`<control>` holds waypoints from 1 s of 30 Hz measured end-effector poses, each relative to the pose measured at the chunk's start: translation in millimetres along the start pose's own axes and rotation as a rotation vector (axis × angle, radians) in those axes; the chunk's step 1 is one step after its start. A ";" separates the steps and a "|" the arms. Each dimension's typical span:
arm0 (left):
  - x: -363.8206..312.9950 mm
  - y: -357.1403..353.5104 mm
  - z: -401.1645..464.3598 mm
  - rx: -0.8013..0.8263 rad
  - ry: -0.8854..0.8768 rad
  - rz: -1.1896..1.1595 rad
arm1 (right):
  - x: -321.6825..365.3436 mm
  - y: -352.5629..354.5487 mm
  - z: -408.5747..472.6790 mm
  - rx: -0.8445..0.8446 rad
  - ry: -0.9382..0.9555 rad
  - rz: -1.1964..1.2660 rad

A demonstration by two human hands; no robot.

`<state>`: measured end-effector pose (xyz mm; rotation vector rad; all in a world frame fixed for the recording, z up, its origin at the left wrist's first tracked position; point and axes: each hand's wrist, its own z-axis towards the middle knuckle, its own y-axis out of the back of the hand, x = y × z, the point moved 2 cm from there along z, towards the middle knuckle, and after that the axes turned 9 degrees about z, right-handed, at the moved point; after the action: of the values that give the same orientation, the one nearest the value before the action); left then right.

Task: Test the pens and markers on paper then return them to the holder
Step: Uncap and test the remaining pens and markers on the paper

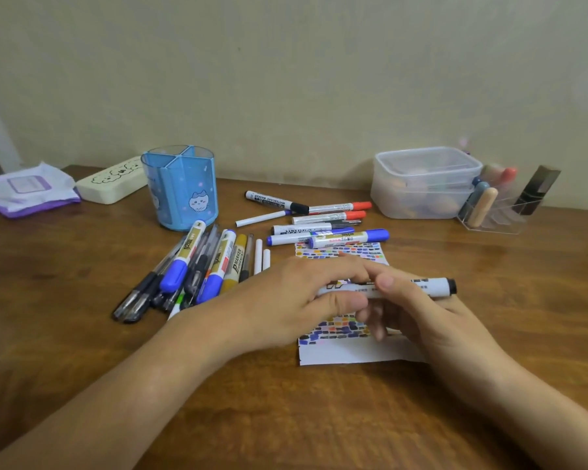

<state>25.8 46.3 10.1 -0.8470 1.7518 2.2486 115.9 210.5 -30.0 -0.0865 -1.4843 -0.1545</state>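
Both my hands hold one white marker [431, 285] with a black end, level above the paper [350, 351]. My left hand [296, 300] grips its left part, and my right hand [418, 313] grips its middle. The paper is covered with several small coloured test strokes and lies partly under my hands. An empty blue divided pen holder [180, 188] stands at the back left. One pile of pens and markers [190, 269] lies left of the paper. Another group of markers [323, 222] lies behind the paper.
A clear lidded plastic box [421, 181] and a clear organiser [499, 212] with small items stand at the back right. A cream power strip [109, 181] and a purple-white packet [28, 189] lie at the back left. The wall runs close behind the wooden table [82, 334].
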 end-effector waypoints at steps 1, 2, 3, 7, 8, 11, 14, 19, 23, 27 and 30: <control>0.1 0.2 0.3 0.003 0.003 -0.003 | 0.3 -0.7 -1.5 -0.007 0.011 0.017; 0.0 0.5 0.6 0.005 0.005 -0.003 | 1.1 -1.5 -1.8 -0.012 0.013 0.033; -0.5 0.7 0.8 0.008 0.007 -0.004 | 1.6 -2.2 -1.5 -0.009 0.006 0.034; 0.2 1.1 1.3 -0.012 0.018 0.022 | 7.2 -2.7 -4.9 -0.008 0.011 0.056; 1.5 0.9 1.6 -0.033 0.029 0.041 | 9.8 -1.6 -7.2 -0.024 0.028 0.055; 0.7 -0.1 2.1 -0.062 0.045 0.096 | 15.3 -2.5 -10.1 -0.045 0.059 0.013; 0.1 2.4 -0.7 0.005 0.150 0.159 | 25.2 -4.0 -14.1 -0.131 0.081 0.115; 18.4 19.7 -12.2 0.198 0.274 0.359 | 30.4 1.9 -22.1 -0.173 0.043 0.181; 26.9 16.8 -13.5 0.296 0.279 0.411 | 27.1 0.7 -21.9 -0.148 0.048 0.055; 30.2 14.8 -13.2 0.313 0.274 0.435 | 23.9 -3.2 -21.4 -0.129 0.038 -0.029; 32.3 14.7 -12.3 0.317 0.271 0.443 | 21.8 -7.6 -21.9 -0.114 0.021 -0.048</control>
<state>-3.6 23.8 3.6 -0.7836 2.5543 2.0681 138.0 198.5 -10.5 -0.1412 -1.4566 -0.2780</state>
